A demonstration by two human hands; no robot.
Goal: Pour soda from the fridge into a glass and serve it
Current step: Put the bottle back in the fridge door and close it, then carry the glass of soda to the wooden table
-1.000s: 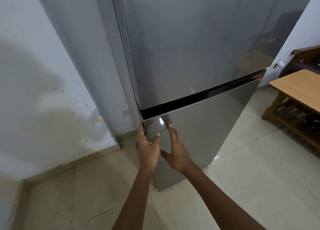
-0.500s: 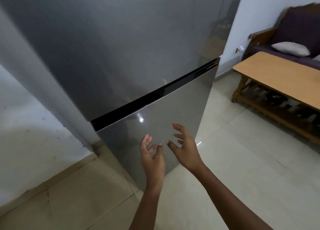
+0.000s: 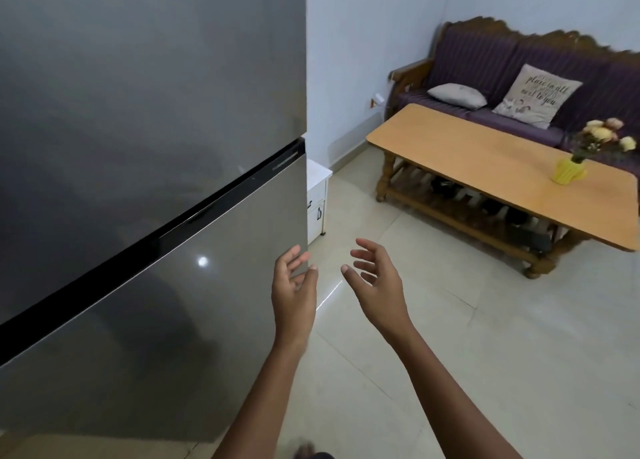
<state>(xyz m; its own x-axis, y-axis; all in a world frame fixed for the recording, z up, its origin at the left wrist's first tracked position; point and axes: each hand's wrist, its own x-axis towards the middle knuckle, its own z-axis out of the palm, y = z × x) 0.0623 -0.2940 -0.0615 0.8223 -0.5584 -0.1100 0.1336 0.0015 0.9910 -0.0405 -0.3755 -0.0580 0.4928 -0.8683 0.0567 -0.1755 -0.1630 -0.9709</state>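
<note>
Fridge shut, opening step. Left hand at lower door's right edge, right hand beside it; fingers spread, empty. Next: grip edge, pull.

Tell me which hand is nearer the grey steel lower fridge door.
Left. The left hand overlaps the grey steel lower fridge door's right edge; the right hand hovers over floor, clear of it.

Grey fridge with a black band — purple striped sofa, yellow vase, tan table.
</note>
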